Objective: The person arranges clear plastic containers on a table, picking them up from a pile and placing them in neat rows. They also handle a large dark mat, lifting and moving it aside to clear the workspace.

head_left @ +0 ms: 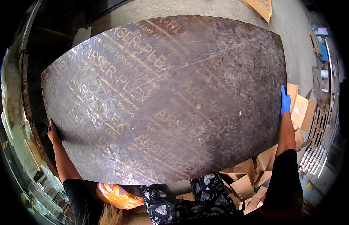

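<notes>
A large dark brown plywood panel (174, 101), scuffed and printed all over with faded yellowish lettering, spans most of the view in front of me. My left hand (51, 129), bare, grips its left edge low down, the thumb lying on the upper face. On the opposite edge is my right hand (285, 100) in a blue glove, closed round the rim; its fingertips are hidden beneath the panel. Both arms reach out wide, and the panel's near edge lies just above my patterned trousers (204, 195).
Open cardboard boxes (243, 183) crowd the floor at the lower right. A wooden pallet (320, 125) and a rack of white items (313, 161) stand farther right. Stacked clear containers (47, 191) are at the lower left, near an orange and pink bundle (120, 195). Concrete floor (290, 45) shows beyond.
</notes>
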A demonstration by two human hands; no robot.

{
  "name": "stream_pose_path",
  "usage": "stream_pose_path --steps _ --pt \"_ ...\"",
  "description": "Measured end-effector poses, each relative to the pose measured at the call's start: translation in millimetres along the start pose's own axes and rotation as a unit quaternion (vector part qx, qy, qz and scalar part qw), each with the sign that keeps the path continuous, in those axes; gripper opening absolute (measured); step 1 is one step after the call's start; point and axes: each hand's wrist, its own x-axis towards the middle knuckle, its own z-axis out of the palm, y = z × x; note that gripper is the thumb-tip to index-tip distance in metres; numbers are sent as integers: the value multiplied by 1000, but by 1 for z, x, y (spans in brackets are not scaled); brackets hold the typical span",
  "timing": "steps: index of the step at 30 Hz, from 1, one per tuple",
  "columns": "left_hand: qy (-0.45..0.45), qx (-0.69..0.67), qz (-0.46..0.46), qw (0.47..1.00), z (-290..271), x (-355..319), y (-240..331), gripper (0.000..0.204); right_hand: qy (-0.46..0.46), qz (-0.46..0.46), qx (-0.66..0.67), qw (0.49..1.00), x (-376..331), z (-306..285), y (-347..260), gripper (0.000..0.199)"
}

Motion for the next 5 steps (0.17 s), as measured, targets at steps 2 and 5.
stream_pose_path --steps 2,5 --pt "-20 2 -19 1000 34 -14 -1 69 20 -1 0 1000 1 -18 6 68" --pt "-21 11 -49 999 13 -11 6 76 11 22 5 1000 1 -8 3 70"
